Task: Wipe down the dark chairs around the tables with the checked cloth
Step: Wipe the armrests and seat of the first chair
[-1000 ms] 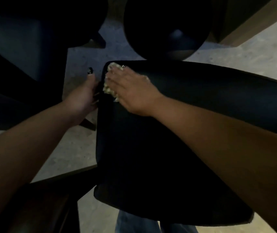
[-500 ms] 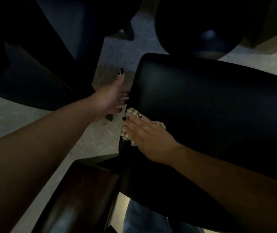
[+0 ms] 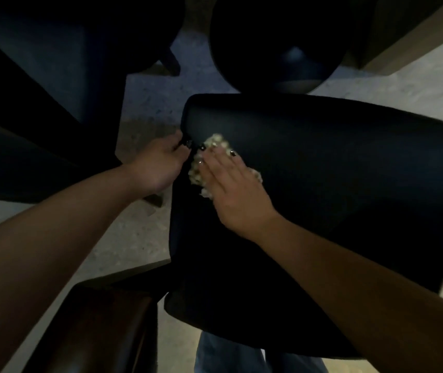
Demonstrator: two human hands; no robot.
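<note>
The right hand (image 3: 235, 195) lies flat, fingers straight, pressing the checked cloth (image 3: 201, 175) onto the dark chair (image 3: 336, 189) near its left edge; the cloth bunches out past the fingertips. Just beside it, the left hand (image 3: 158, 164) curls its fingers round that same edge of the chair. Another dark chair (image 3: 276, 47) with a round seat stands beyond, and a brown wooden surface (image 3: 99, 329) sits low at the left, over a pale speckled floor (image 3: 134, 232).

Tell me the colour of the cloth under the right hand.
Pale cream cloth with a faint darker check, seen in the head view.
</note>
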